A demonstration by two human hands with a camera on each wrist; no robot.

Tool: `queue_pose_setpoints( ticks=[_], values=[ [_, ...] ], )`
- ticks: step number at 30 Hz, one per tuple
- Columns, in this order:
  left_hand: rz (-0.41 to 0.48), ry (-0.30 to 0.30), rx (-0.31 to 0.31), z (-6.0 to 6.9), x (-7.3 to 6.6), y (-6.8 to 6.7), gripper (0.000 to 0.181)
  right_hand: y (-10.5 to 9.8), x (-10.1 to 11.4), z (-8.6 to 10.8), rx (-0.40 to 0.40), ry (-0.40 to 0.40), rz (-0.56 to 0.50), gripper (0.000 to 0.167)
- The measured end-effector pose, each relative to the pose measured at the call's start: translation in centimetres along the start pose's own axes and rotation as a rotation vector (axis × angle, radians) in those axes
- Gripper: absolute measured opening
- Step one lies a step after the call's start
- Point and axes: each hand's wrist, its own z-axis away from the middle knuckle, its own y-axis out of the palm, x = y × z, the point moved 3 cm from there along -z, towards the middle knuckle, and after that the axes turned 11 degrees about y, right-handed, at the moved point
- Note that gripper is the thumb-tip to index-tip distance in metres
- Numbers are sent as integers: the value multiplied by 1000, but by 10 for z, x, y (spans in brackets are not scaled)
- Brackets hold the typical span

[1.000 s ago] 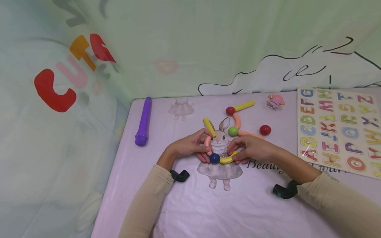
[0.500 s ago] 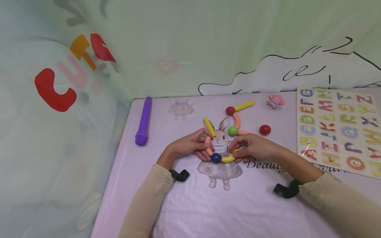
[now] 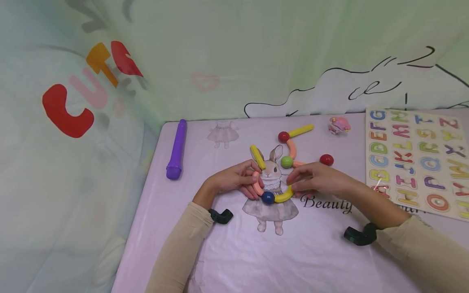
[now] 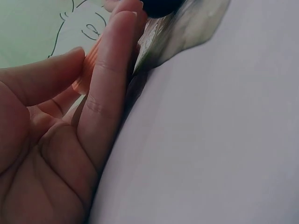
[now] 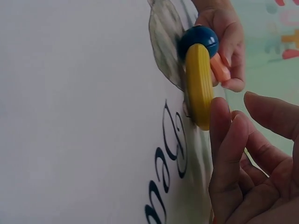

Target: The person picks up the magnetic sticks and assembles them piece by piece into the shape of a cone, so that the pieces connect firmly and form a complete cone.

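Observation:
In the head view my left hand point(image 3: 236, 179) pinches an orange curved stick point(image 3: 257, 185) between thumb and fingers. That stick joins a dark blue ball point(image 3: 268, 197), and a yellow curved stick point(image 3: 284, 195) runs on from the ball to the right. My right hand point(image 3: 322, 179) is at the yellow stick's free end. The right wrist view shows its thumb apart from the fingers, whose tips lie beside the yellow stick point(image 5: 200, 86) without gripping it. A straight yellow stick point(image 3: 258, 157) lies just beyond the left fingers.
Behind my right hand lies a chain with a red ball point(image 3: 283, 136), a green ball point(image 3: 287, 161) and sticks. A loose red ball point(image 3: 326, 160), a pink toy point(image 3: 339, 125) and an alphabet board point(image 3: 415, 162) are to the right. A purple microphone-shaped toy point(image 3: 176, 150) lies left.
The right hand has moved slightly right, its thumb and fingers coming off the yellow curved stick. The blue ball has shifted a little right. The left hand has stayed almost still.

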Motion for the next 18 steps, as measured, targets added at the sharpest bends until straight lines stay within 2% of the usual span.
queue_pose_setpoints(
  ticks=[5,11,18],
  values=[
    [-19,-2,5,1,-2,1,16,-6,3,6,-28,-18,31,37],
    [-28,-17,-4,1,-2,1,22,-18,4,13,-52,-32,32,37],
    [-21,-17,-1,1,-1,0,29,-41,0,21,-124,10,20,39]
  ],
)
